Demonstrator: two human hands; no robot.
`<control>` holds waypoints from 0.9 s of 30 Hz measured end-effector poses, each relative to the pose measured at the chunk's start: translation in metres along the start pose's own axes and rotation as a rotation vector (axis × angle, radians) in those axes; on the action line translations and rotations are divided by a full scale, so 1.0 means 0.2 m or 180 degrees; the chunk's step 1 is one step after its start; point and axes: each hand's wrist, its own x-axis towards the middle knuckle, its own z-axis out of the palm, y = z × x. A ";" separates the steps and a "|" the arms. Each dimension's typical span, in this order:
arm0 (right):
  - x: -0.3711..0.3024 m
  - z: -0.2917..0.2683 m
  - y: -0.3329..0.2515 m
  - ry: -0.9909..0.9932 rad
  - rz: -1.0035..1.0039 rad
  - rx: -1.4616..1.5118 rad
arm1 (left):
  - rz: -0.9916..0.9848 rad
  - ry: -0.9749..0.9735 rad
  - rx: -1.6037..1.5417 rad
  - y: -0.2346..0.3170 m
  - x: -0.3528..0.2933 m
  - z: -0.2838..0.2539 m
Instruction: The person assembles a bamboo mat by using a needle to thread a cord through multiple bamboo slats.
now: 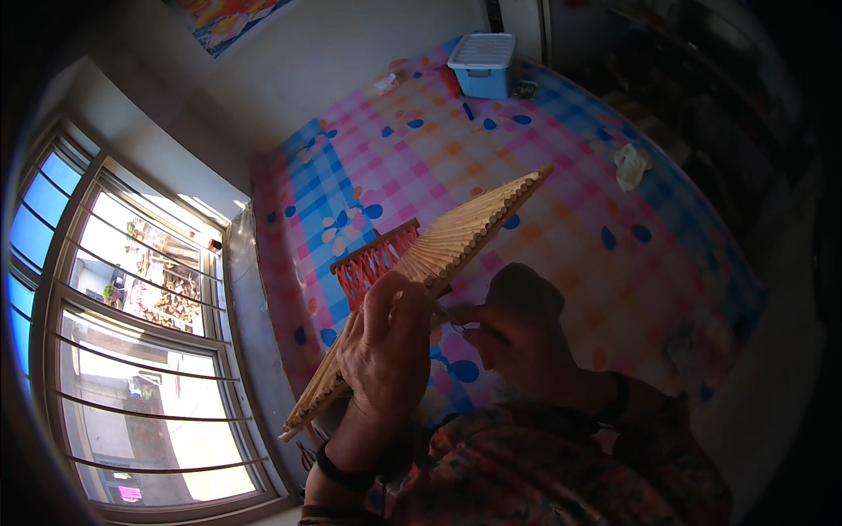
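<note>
My left hand (386,355) grips a long craft piece of many pale wooden sticks (478,217) set side by side, fanned and twisted along its length. It slants from the lower left up to the right. A dark red lattice piece (375,263) with a bar across its top stands out on its far side, just past my left fingers; how the two join is hidden. Close to the underside of the sticks, my right hand (526,342) is closed in a pinch. A thin object with a small loop (458,326) shows at its fingertips, too small and dark to name.
A bed-like surface with a checked, flowered cover (561,219) spreads beneath my hands. At its far end are a blue lidded box (482,66) and a blue pen-like stick (468,111). Crumpled white cloth or paper (631,167) lies right. A barred window (149,333) fills the left.
</note>
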 end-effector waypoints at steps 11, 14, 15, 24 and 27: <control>-0.01 0.01 -0.09 -0.0331 0.1132 0.0687 | 0.0047 -0.0017 0.0088 -0.02 -0.01 -0.01; -0.02 0.02 -0.08 -0.0211 0.1137 0.0730 | -0.0003 -0.0094 0.0130 -0.01 -0.02 -0.01; -0.02 0.02 -0.08 -0.0174 0.1009 0.0690 | 0.0019 -0.0092 0.0151 -0.01 -0.02 -0.01; -0.02 0.04 -0.06 -0.0066 0.0574 0.0581 | 0.0131 -0.0100 0.0132 -0.02 -0.03 0.00; -0.02 0.04 -0.05 -0.0097 0.0514 0.0603 | 0.0093 -0.0135 0.0108 -0.02 -0.04 -0.01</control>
